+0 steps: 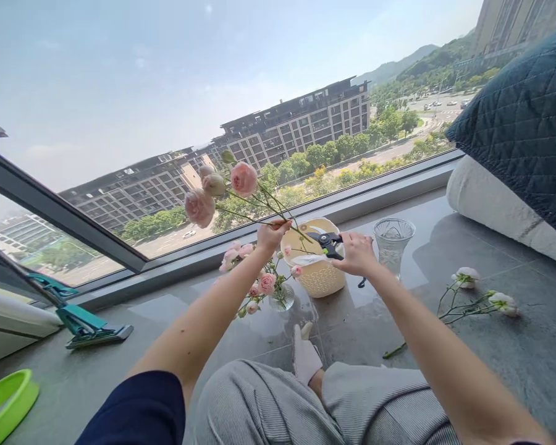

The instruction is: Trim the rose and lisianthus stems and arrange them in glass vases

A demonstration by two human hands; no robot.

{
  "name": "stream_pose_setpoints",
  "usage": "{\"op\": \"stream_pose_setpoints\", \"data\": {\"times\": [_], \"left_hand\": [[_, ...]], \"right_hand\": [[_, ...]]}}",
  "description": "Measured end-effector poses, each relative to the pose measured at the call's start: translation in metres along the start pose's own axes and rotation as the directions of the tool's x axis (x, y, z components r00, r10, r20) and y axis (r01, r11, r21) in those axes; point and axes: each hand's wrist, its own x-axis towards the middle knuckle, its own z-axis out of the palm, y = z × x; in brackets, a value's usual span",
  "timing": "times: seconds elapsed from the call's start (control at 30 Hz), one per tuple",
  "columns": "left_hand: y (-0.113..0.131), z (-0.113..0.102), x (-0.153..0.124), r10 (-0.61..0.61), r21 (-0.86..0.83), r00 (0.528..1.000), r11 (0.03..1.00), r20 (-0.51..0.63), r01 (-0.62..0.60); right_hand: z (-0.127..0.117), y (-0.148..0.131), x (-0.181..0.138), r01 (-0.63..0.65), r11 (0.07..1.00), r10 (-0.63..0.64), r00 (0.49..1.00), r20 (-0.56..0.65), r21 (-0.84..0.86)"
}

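My left hand (270, 235) is closed around a stem of pink roses (222, 185), whose blooms lean up and left in front of the window. My right hand (358, 254) grips black shears (328, 243), with the blades at the lower end of that stem. Both hands hover over a cream plastic basket (315, 277) on the grey floor. A small glass vase of pink roses (264, 285) stands just left of the basket. An empty cut-glass vase (393, 242) stands to the right of my right hand.
White flowers (482, 299) lie on the floor at the right. A dark quilted cushion (526, 127) rests on a white bolster (495, 209) at the far right. A teal mop head (89, 326) and a green ring (7, 403) sit at the left. My crossed legs (306, 395) fill the foreground.
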Motion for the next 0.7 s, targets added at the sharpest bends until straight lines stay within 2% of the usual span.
{"op": "stream_pose_setpoints", "data": {"times": [0.37,0.7], "left_hand": [[-0.001,0.002,0.001,0.01,0.024,0.999,1.0,0.039,-0.011],[-0.005,0.003,0.005,-0.104,-0.064,0.994,0.993,-0.026,0.102]], "right_hand": [[0.013,-0.02,0.009,0.07,0.994,-0.073,0.997,0.03,0.088],[0.022,-0.029,0.013,0.073,0.99,-0.081,0.995,0.063,0.118]]}}
